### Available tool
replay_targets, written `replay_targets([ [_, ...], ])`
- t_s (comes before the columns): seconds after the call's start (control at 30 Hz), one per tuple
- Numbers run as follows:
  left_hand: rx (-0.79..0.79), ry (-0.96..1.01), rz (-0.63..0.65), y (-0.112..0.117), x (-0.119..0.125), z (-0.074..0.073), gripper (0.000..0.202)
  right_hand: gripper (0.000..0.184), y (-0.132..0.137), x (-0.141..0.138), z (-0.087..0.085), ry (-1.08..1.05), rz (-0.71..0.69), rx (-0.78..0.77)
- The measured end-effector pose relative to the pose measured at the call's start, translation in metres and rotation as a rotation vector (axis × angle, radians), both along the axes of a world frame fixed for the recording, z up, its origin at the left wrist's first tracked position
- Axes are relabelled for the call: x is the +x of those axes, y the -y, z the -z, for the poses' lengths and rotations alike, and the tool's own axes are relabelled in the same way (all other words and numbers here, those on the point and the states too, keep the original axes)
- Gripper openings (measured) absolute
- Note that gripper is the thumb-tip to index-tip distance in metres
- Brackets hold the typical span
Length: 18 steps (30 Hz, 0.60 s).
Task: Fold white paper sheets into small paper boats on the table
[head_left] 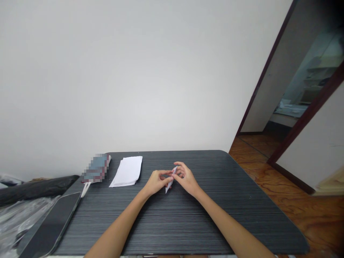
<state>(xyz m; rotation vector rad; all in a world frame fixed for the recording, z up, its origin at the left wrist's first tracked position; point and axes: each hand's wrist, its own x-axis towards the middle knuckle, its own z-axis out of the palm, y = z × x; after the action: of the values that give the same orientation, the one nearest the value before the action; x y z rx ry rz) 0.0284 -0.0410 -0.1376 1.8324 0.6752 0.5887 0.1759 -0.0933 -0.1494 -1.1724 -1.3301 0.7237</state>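
Observation:
Between my two hands is a small folded piece of white paper [168,185], held up at a slant above the dark table [204,222]. My left hand [158,182] pinches it from the left, thumb and fingers closed on it. From the right, my right hand [185,178] grips its upper part between thumb and fingers, with the index finger raised and bent. Both forearms reach in from the near edge. To the left of my hands lies a stack of white paper sheets [127,171], its edges slightly uneven.
A blurred-out book-like item [96,168] lies at the table's back left, with a white strap or cable [85,189] beside it. A phone or tablet [51,225] rests along the left edge. Beyond are a black roll [37,190] and clear plastic [24,215]. A wall borders the back.

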Motion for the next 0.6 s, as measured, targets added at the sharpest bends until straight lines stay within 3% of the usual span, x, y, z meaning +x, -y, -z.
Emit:
replay_targets([
  [0.17,0.087,-0.032,-0.055,0.0,0.001,0.0,0.044,0.044,-0.002,-0.002,0.006,0.021,0.018,-0.038],
  [0.33,0.387,-0.038,-0.217,0.001,0.004,0.005,0.029,0.038,0.001,-0.008,0.006,0.21,0.229,-0.099],
  [0.43,0.601,-0.064,-0.233,0.006,0.008,0.008,0.027,0.022,0.005,-0.012,0.001,0.418,0.341,-0.113],
  [0.6,0.844,-0.075,-0.213,0.018,0.016,0.01,0.027,0.023,0.008,-0.013,-0.007,0.659,0.395,-0.181],
])
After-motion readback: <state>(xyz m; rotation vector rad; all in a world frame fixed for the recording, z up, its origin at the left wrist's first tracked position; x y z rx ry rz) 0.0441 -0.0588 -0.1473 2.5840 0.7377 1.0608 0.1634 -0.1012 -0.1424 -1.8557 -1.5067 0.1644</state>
